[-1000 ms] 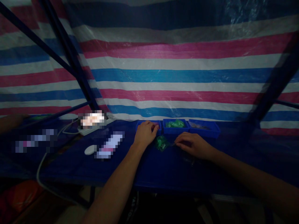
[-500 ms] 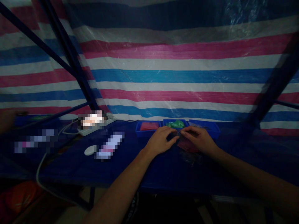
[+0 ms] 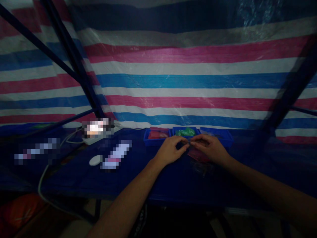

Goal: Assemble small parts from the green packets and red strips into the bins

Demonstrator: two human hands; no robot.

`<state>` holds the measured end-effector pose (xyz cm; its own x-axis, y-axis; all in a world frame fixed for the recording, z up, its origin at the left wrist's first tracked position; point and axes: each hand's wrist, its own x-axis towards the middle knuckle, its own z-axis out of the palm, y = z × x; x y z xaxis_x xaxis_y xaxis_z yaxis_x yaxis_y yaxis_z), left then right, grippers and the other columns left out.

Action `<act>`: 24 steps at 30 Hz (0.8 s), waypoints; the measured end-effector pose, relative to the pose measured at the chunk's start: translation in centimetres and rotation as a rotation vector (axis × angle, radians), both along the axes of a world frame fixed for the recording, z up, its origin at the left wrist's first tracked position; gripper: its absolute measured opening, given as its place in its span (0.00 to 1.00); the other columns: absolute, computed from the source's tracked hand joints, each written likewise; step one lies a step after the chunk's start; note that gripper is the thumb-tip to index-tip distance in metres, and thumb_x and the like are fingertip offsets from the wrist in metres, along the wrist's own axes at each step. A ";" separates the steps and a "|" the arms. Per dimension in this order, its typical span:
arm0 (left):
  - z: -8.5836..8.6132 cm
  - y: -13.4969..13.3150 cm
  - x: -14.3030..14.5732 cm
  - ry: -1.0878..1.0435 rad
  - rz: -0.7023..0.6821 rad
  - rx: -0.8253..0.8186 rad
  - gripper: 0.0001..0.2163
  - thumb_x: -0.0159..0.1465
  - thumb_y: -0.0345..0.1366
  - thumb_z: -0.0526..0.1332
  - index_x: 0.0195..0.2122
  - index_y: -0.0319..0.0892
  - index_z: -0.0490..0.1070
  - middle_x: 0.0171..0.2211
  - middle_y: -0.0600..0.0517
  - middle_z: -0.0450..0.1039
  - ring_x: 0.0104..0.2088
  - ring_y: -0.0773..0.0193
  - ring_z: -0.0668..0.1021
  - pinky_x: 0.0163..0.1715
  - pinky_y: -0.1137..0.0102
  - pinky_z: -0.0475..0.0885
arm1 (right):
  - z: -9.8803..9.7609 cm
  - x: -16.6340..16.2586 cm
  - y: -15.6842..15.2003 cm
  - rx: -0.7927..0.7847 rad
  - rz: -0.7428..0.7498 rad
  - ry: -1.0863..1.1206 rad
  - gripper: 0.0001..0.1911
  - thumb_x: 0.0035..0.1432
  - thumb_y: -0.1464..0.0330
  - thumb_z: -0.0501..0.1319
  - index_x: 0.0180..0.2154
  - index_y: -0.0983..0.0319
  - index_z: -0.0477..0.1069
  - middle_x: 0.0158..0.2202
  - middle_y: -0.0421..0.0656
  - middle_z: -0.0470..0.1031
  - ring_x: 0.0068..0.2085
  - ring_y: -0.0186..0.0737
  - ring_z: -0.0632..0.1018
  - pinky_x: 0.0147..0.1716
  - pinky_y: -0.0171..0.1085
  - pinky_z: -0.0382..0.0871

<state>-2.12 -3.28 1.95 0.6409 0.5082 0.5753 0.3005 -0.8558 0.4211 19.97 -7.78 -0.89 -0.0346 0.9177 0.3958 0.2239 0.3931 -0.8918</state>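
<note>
My left hand and my right hand meet fingertip to fingertip above the blue table, just in front of the small blue bins. Thumb and forefinger are pinched together on each hand. Whatever lies between them is too small and dark to name. Below my right palm a flat red piece shows, partly covered by the hand. Crumpled clear plastic lies on the table nearer to me. Behind my fingers, the left bin holds red pieces and the middle bin holds green pieces. Clear plastic lies in the right bin.
Left of my arm are a phone-like blurred object and a round white disc. Behind them lies a white power strip with cables. Blue metal poles stand before a striped sheet. Another blurred object lies far left.
Another person's hand at the far left has gone out of view. My hands stay nearly in place, with fingertips drawn slightly closer together.
</note>
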 end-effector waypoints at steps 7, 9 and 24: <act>-0.1 0.1 0.0 0.004 0.002 -0.019 0.06 0.68 0.36 0.63 0.44 0.44 0.77 0.42 0.51 0.81 0.44 0.59 0.81 0.48 0.63 0.74 | 0.2 -0.2 -0.2 -0.011 0.035 0.031 0.15 0.55 0.56 0.72 0.42 0.56 0.79 0.42 0.44 0.83 0.44 0.49 0.84 0.51 0.50 0.78; -0.1 0.1 0.1 0.000 -0.001 -0.033 0.06 0.67 0.35 0.63 0.44 0.44 0.77 0.42 0.50 0.81 0.44 0.59 0.81 0.48 0.63 0.74 | 0.2 -0.2 -0.1 -0.012 0.037 0.038 0.15 0.55 0.57 0.72 0.42 0.56 0.78 0.42 0.44 0.83 0.45 0.49 0.84 0.51 0.50 0.78; 0.5 -0.1 -0.1 -0.051 0.060 -0.088 0.10 0.72 0.39 0.58 0.41 0.41 0.77 0.38 0.51 0.80 0.37 0.62 0.80 0.38 0.68 0.71 | 0.0 0.2 0.2 0.011 0.011 0.009 0.23 0.54 0.60 0.73 0.51 0.58 0.76 0.45 0.47 0.83 0.44 0.46 0.84 0.48 0.47 0.80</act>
<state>-2.21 -3.35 2.47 0.5789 0.5944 0.5581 0.3261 -0.7962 0.5096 20.14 -7.56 -0.92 -0.0410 0.9130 0.4060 0.2113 0.4050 -0.8895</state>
